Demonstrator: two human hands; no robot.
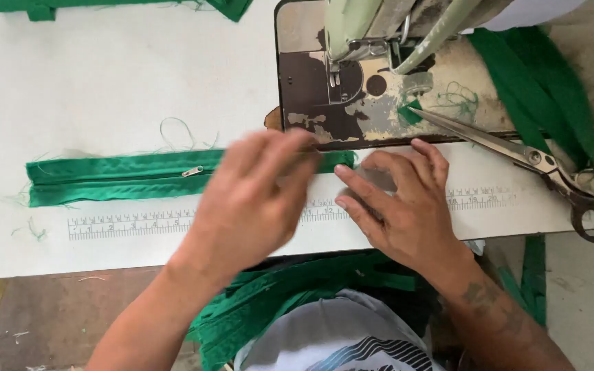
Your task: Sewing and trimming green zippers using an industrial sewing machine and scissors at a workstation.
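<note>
One green zippered strip lies flat on the white surface, running from 9 o'clock toward centre. The left hand, blurred, hovers open-fingered over its end. The right hand presses flat beside it, holding nothing. One pair of scissors lies at 3 o'clock, one sewing machine at 12.

Scissors lie beside a worn sewing machine on the white table.

Left hand: open, fingers spread, palm down, motion-blurred.
Right hand: flat, palm down, fingers extended.
Right forearm: tattooed.
</note>
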